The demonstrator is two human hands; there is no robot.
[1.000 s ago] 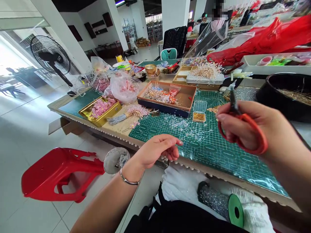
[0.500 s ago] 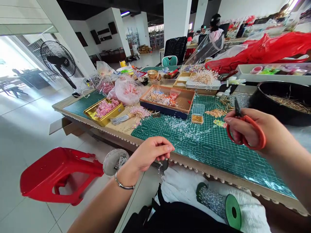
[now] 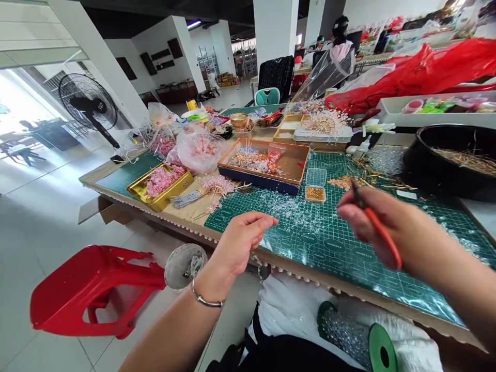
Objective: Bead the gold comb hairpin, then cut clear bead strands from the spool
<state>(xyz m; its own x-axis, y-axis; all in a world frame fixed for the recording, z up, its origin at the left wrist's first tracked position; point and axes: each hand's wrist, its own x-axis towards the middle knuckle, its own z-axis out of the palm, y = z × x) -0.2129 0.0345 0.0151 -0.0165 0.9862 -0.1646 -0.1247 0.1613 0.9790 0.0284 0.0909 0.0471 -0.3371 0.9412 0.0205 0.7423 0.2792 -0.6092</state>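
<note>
My left hand point(image 3: 248, 235) is in a pinch just off the table's near edge. From it a thin strand of clear beads point(image 3: 259, 268) hangs down. Over the mat's right part, my right hand point(image 3: 374, 219) grips scissors point(image 3: 382, 235) with red loop handles, their dark tip pointing up and away. Loose clear beads point(image 3: 292, 212) lie scattered on the green cutting mat point(image 3: 333, 253) between the hands. A small clear box of gold beads point(image 3: 315, 194) sits beyond them, lid open. In my lap rests a green spool point(image 3: 382, 346) wound with clear beads.
Behind the mat stands a shallow box point(image 3: 267, 170) of beaded sprigs. A gold tin point(image 3: 155, 201) of pink flowers is to the left, a black bowl point(image 3: 437, 165) to the right. A red stool point(image 3: 85, 289) and a white bin point(image 3: 182, 271) stand on the floor at left.
My right hand has moved slightly left and turned, so the scissors now show edge-on. My left hand stays near the table edge, with the bead strand still below it.
</note>
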